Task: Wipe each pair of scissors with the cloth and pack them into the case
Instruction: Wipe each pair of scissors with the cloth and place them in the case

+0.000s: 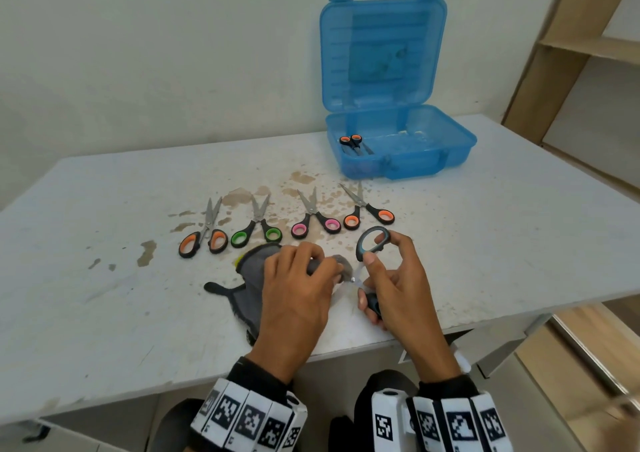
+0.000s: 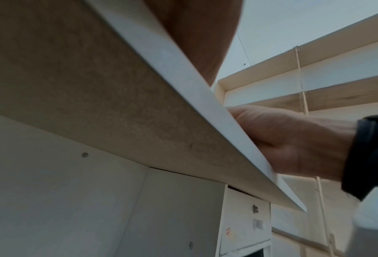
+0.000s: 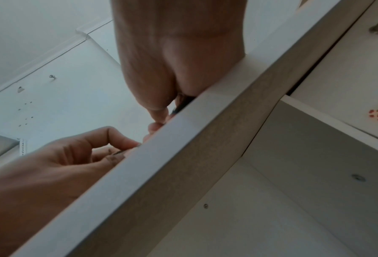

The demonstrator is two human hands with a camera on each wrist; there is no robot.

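Note:
In the head view my left hand (image 1: 322, 268) grips the grey cloth (image 1: 249, 278), bunched round the blades of the grey-handled scissors (image 1: 372, 240). My right hand (image 1: 370, 278) holds those scissors spread apart: one handle loop sticks up past the thumb, and the fingers curl round the other handle. Several more scissors lie in a row beyond my hands, from an orange pair (image 1: 204, 240) to a pink pair (image 1: 315, 223). One orange-handled pair (image 1: 351, 141) lies in the open blue case (image 1: 433, 160). The wrist views look up from below the table edge, so the blades are hidden there.
The case's lid (image 1: 381, 53) stands upright against the wall at the back right. The stained white table (image 1: 104, 313) has bare surface to the left and right of the scissors row. A wooden shelf unit (image 1: 571, 53) stands to the right.

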